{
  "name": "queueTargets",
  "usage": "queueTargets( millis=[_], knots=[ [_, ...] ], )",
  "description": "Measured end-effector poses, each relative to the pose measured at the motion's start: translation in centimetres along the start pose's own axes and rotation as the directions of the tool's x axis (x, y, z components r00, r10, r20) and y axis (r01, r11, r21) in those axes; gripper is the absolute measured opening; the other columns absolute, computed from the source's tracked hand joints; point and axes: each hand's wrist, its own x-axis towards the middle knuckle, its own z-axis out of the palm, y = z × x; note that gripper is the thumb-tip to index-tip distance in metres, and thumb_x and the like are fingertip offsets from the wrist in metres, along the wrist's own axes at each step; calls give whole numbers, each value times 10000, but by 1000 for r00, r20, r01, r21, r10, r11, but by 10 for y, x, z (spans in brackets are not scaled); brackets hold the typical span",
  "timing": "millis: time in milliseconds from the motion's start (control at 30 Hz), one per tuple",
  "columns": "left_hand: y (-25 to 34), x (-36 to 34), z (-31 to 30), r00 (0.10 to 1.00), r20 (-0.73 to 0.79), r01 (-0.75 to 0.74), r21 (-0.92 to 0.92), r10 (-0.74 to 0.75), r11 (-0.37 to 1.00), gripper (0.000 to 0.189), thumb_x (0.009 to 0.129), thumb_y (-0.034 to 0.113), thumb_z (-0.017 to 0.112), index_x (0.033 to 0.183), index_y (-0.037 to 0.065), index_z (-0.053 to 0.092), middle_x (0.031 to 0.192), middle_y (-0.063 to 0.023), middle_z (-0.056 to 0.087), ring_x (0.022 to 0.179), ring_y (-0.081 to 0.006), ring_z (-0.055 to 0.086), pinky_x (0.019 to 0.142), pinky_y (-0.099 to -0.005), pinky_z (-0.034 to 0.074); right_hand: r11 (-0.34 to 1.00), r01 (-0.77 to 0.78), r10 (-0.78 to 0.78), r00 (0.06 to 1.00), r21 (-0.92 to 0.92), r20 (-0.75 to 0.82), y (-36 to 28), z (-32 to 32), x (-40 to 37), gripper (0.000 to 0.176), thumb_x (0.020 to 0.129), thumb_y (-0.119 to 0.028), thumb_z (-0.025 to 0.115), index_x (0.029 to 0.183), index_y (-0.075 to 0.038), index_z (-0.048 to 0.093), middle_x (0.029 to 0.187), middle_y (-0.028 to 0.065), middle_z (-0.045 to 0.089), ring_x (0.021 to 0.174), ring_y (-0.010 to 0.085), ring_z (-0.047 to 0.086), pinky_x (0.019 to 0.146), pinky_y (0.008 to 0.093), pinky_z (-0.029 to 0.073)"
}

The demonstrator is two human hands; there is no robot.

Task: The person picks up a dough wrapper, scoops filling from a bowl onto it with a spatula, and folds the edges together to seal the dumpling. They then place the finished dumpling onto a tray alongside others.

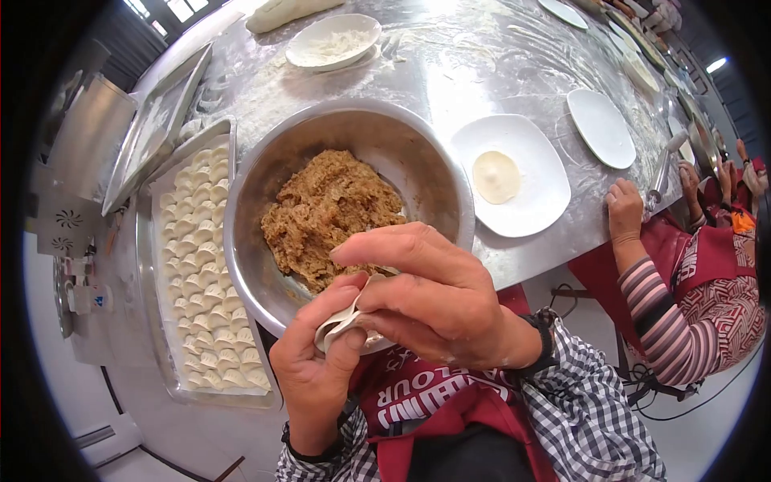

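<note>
My left hand (312,365) cups a folded dumpling (340,321) of pale dough, its thumb and fingers closed round the sides. Against the upper right edge of the dough my right hand (442,297) pinches with thumb and finger, while its forefinger stretches out above. Both hands are over the near rim of a steel bowl (255,277). A large mound of brown minced filling (329,210) lies in the bowl, partly covered by my right hand. Whatever the dumpling has inside is hidden. One round dough wrapper (496,177) rests on a white square plate (540,197) right of the bowl.
At left, a lined tray (233,132) holds rows of shaped dumplings (210,265). Another metal tray (197,72) leans beyond it. A flour dish (337,63) and an oval plate (602,128) sit on the floury steel table (450,64). A co-worker's hand (624,210) rests at the right edge.
</note>
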Motion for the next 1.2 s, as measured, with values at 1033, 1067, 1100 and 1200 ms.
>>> queueTargets(
  millis=[1033,1067,1100,1200],
  knots=[
    [0,0,18,982,-181,-99,-226,57,969,457,746,64,681,1150,-9,480,1072,-126,553,1008,-243,557,890,-346,455,961,-131,162,981,245,-110,-4,6,-20,270,686,-60,680,922,16,572,1032,187,554,857,290,581,709,321,473],
    [-1,-1,17,982,-180,-97,-227,56,969,457,746,64,681,1150,-9,480,1072,-126,553,1008,-243,557,890,-346,455,970,-112,141,982,217,-124,-3,7,-20,268,679,-53,680,915,14,572,1029,185,555,846,287,579,695,321,470],
    [-1,-1,17,981,-178,-101,-152,73,983,451,750,51,673,1152,-10,478,1072,-125,553,1009,-241,557,895,-344,451,978,-92,119,983,189,-137,-2,7,-20,266,671,-46,680,907,13,572,1026,184,555,835,285,578,681,321,467],
    [1,0,21,980,-179,-100,-54,88,994,443,759,29,658,1158,-13,471,1072,-125,553,1011,-238,555,903,-339,443,991,-68,85,984,113,-157,-2,4,-19,231,664,-35,674,868,13,576,1009,185,560,826,286,578,669,334,466]
  ],
)
